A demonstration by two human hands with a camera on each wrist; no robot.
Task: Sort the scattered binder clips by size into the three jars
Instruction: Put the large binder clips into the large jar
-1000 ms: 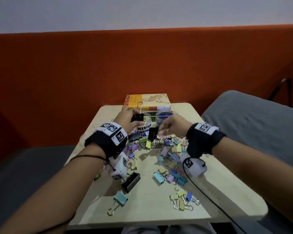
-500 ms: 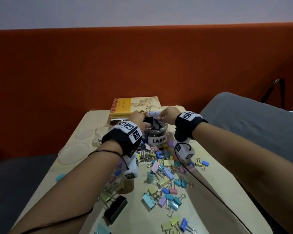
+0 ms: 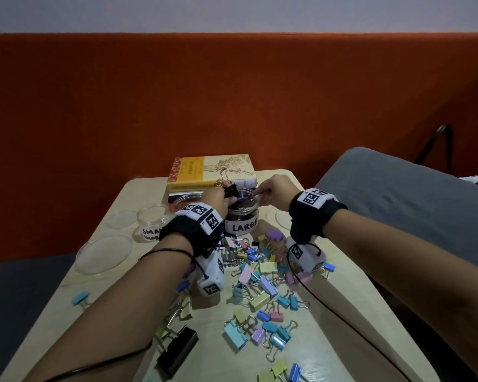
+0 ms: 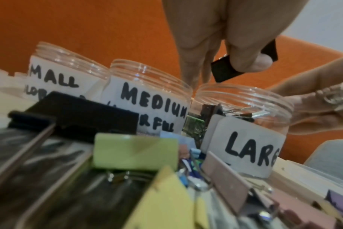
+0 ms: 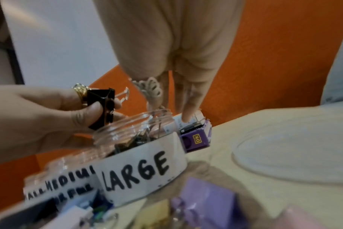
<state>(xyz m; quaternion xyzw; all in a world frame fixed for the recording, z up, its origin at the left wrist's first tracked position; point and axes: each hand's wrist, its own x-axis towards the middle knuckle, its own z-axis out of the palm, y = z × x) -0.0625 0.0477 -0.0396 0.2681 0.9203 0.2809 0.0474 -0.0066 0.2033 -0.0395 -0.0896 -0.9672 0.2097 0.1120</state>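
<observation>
My left hand holds a large black binder clip pinched between thumb and fingers, and the whole coming move turns on one relation: the mouth of the LARGE jar lies straight below and a touch to the right of that grip. In the left wrist view the clip hangs tilted, its long edge slanting down toward the rim, with clear air between clip and jar. In the right wrist view the clip's wire handles point away from the palm, out over the jar's opening. I judge a short drop, or simply letting go, would land it among the dark clips already inside.

My right hand is on the jar's far side. Its fingers point down at the rim, relaxed and fairly straight, and I cannot tell whether they touch the plastic; they hold nothing I can see. The left is plainly the hand with the work.

Left of the grip stand the MEDIUM jar and the SMALL jar, both open. Behind my wrists, toward me, the pastel clips lie scattered on the table, with another big black clip near my left forearm.
</observation>
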